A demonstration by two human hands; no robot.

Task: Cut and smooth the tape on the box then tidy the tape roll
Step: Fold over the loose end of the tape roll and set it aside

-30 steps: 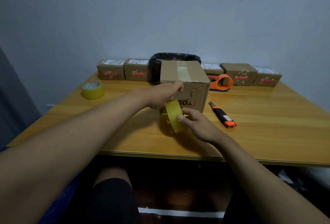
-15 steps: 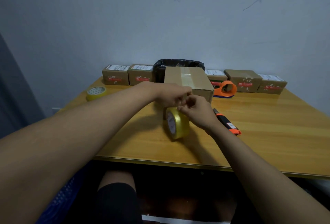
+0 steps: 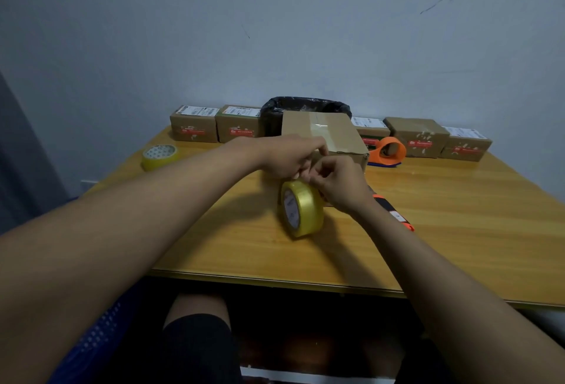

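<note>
Wooden surface point(image 3: 458, 230), yellow-brown, set against a pale grey wall; contents listed near to far.

Tape roll point(image 3: 301, 208): yellow, standing on its rim near the middle of the surface, core axis level, open core face turned left and toward the viewer.

Right hand point(image 3: 339, 183): above and just right of the roll, fingers curled together at the roll's top; what they pinch cannot be told.

Left hand point(image 3: 287, 156): touching the right, fingers bunched at the same spot, in front of the box's near face.

Utility knife point(image 3: 394, 211): orange and black, mostly hidden behind the right wrist.

Box point(image 3: 324, 134): brown cardboard, clear tape strip running front to back along its top.

Second tape roll point(image 3: 159, 156): lying flat, far left.

Orange tape dispenser point(image 3: 389, 151): right of the box.

Black bag-lined bin point(image 3: 305, 105) and a row of small labelled cartons point(image 3: 194, 123): along the wall.
</note>
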